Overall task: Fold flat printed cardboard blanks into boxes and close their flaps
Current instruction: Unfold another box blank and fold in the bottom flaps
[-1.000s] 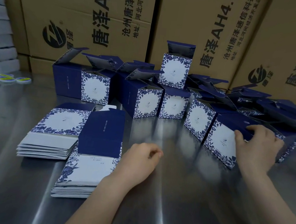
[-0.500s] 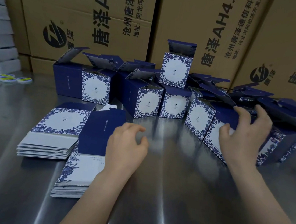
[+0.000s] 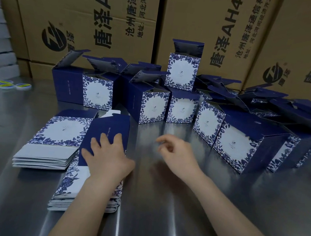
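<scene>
On the near stack (image 3: 59, 203), your left hand (image 3: 108, 159) lies with fingers spread flat on the top blank (image 3: 109, 126), its long axis running away from you, while your right hand (image 3: 176, 152), loosely curled and empty, hovers right of the stack.

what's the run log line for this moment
left hand: flat on top navy blank | right hand: empty, loosely curled

A packing workshop is suggested — large printed shipping cartons (image 3: 84, 23) are stacked along the back, and a steel desk (image 3: 160, 214) is crowded with folded blue-and-white boxes (image 3: 153, 108) and 2 piles of flat blanks (image 3: 52, 141).
</scene>
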A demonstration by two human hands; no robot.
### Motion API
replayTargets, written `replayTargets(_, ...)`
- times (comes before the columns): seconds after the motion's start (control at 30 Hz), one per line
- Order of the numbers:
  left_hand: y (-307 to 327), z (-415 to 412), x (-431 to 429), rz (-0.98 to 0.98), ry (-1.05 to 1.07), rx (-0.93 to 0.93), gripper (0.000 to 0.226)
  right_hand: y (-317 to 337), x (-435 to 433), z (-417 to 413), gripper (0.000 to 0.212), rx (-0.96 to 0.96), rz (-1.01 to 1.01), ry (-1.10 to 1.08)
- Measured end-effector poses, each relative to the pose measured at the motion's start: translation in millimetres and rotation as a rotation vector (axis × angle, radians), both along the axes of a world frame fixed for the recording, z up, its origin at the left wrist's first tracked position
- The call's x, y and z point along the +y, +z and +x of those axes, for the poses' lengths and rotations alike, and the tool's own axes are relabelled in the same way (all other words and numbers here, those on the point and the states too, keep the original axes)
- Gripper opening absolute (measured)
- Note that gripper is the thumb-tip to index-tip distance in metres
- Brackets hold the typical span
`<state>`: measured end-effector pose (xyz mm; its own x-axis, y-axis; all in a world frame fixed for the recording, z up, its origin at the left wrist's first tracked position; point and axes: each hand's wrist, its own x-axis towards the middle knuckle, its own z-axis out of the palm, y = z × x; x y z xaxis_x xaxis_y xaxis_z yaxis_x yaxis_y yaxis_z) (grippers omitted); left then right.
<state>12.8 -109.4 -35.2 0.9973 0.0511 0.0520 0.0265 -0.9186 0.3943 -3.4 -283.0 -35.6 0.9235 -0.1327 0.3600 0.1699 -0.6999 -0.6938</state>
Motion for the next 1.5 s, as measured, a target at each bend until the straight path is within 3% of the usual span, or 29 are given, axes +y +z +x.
replayTargets(0.23, 3.1, -3.6, -2.3, 0.067, -0.019, -0.043, 0.062, -11.1, 6.9, -0.2, 0.034, 0.015, 0.168, 0.055)
replayTargets(0.33, 7.0, -10.1, -9.9, 0.047, -0.039, -0.063, 0.061, -12.5, 6.8, 0.5, 0.034, 0.063, 0.458, 0.09)
replayTargets(0.43, 11.2, -18.6, -18.9, 0.006, -0.061, -0.112, 0.058, -7.6, 8.3, 0.3, 0.019, 0.159, 0.827, 0.123)
replayTargets(0.53, 13.9, -28.1, -28.0, -0.051, -0.087, -0.171, 0.054, -3.1, 8.4, -2.7, 0.031, 0.302, 1.005, 0.202)
replayTargets(0.7, 14.1, -39.6, -38.9, -0.081, -0.135, -0.237, 0.049, 2.2, 11.4, -8.8, 0.031, 0.416, 0.996, 0.394)
replayTargets(0.87, 10.1, -50.6, -49.8, -0.081, -0.191, -0.242, 0.047, 1.2, 10.1, -7.1, 0.029, 0.361, 1.066, 0.355)
replayTargets(1.1, 20.6, -45.1, -39.2, -0.465, -0.2, -0.316, 0.042, 6.4, -7.9, -4.7, 0.032, 0.318, 1.11, 0.245)
replayTargets(1.2, 26.5, -38.9, -30.6, -0.524, -0.107, -0.382, 0.039, 11.2, -19.8, -5.2, 0.03, 0.264, 1.125, 0.207)
replayTargets(1.3, 29.4, -28.7, -20.2, -0.508, 0.021, -0.42, 0.047, 15.0, -32.0, -6.0, 0.028, 0.231, 1.146, 0.175)
replayTargets(1.5, 27.0, -14.4, -6.0, -0.532, 0.122, -0.248, 0.083, 23.5, -47.0, -9.0, 0.03, 0.142, 1.242, 0.214)
